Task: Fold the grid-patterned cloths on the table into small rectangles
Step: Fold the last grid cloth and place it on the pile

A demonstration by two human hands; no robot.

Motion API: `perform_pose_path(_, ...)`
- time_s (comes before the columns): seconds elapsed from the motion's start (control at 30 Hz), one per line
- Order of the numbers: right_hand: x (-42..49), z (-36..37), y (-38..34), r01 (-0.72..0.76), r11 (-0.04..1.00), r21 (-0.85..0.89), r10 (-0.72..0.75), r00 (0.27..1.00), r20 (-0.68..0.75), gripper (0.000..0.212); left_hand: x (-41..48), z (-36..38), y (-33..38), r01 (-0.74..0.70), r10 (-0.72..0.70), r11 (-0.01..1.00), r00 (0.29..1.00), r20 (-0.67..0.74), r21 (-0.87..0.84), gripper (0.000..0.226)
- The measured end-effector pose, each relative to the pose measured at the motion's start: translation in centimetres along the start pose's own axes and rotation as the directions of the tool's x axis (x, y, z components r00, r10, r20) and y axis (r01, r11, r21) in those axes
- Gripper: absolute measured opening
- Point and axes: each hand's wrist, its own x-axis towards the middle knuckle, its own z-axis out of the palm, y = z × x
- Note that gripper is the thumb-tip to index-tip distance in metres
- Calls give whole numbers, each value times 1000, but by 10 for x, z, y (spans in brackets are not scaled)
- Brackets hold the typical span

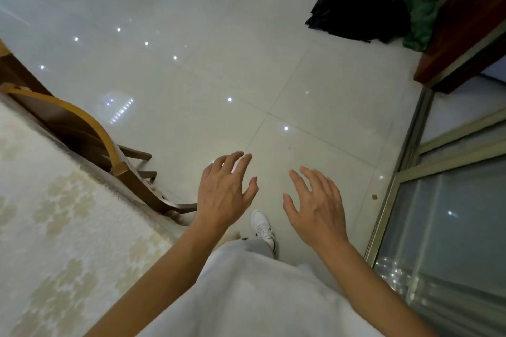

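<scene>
Both grips released above the floor [191,63], the table [54,227] off to the left.
The left grip [223,191] and right grip [317,208] hover side by side, fingers spread, holding nothing, over pale glossy tiles speckled with light reflections. Left of the left grip the table wears a cream flower-patterned cover, with a wooden chair [90,128] just beside its edge. Between and below the grips shows a white sneaker [261,224]. Right of the right grip runs a metal-framed glass door [397,186]; far beyond, a black heap [356,13] and green bundle [419,16] lie by dark red woodwork [465,22]. The grid-patterned cloths cannot be made out.
</scene>
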Motion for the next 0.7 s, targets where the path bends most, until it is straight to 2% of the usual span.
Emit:
perform_pose_path(0.13,69,-1,1,81,996,-42,-82,997,-1,55,48,-4,-13,61,-61,998,997,-38,-8,57)
perform_pose_path(0.4,163,3,-28,233,972,-17,-233,972,4,53,102,-12,-45,187,-188,982,980,-72,-22,55)
perform_pose_path(0.7,265,18,-74,407,913,12,-407,913,33,52,156,-20,-98,368,-367,930,922,-122,-21,53)
